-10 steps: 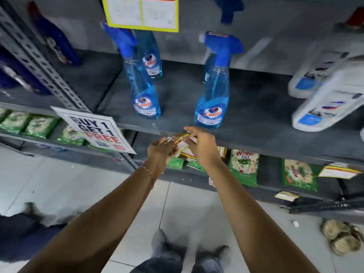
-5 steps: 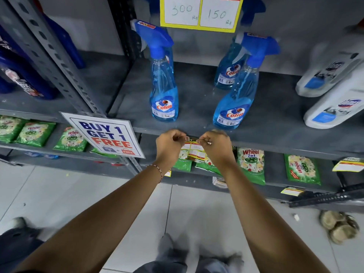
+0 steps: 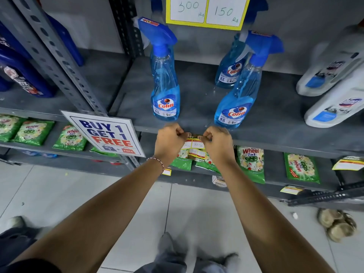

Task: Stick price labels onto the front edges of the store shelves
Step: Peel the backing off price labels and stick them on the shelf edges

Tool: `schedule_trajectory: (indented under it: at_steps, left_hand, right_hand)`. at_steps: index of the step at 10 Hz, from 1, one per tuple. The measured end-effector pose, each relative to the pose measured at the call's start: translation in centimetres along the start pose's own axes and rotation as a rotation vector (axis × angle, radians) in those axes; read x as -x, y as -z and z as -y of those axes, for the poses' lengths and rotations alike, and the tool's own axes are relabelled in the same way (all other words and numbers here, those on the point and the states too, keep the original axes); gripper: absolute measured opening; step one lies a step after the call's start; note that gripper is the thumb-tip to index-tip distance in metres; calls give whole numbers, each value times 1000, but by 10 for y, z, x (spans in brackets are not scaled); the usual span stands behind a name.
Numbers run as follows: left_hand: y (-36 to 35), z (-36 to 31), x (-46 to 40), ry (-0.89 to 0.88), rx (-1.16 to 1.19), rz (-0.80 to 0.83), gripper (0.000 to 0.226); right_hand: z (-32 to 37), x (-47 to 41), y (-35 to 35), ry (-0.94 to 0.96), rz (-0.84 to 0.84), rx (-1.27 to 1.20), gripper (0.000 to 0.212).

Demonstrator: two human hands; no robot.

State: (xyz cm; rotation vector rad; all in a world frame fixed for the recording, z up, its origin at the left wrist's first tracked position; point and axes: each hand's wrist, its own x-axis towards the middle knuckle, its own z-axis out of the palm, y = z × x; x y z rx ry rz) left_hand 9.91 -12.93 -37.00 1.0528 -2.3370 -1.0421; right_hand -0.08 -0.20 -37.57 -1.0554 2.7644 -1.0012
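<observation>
Right at the centre of the frame, both hands meet at the front edge of the grey shelf (image 3: 275, 134). The left hand (image 3: 169, 141) is curled nearly into a fist, its thumb and forefinger pinched together on the left end of a strip of price labels (image 3: 194, 143). The right hand (image 3: 218, 143) mirrors it, fingers bent tight and pinching the right end of the same strip. Between the two hands the strip hangs down just below the shelf edge, showing small white squares with red and yellow borders; whether its top already touches the edge cannot be told, since the fingers cover it. A beaded bracelet (image 3: 157, 163) circles the left wrist.

Above the hands, on the shelf, stand blue spray bottles: one (image 3: 165, 81) just above the left hand, another (image 3: 238, 95) just above the right hand, and a third (image 3: 230, 69) further back. White jugs (image 3: 334, 83) lie at the right side of the frame. A yellow-bordered price card (image 3: 206, 11) reading 300 and 150 hangs at the top centre. A "BUY 1 GET 1 FREE" sign (image 3: 106, 134) sits left of the hands. Green detergent packets (image 3: 250, 164) line the lower shelf, some partly hidden behind the hands.
</observation>
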Motion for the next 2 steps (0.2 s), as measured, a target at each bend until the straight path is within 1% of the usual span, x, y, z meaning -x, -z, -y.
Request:
schedule_trajectory:
  at_steps: [1, 2]
  left_hand:
    - [5, 3, 1, -24, -124, -29, 8]
    - [5, 9, 21, -9, -156, -4, 17]
  right_hand:
    - [-1, 2, 2, 20, -30, 17, 13]
    - [-5, 22, 6, 12, -99, 34, 12]
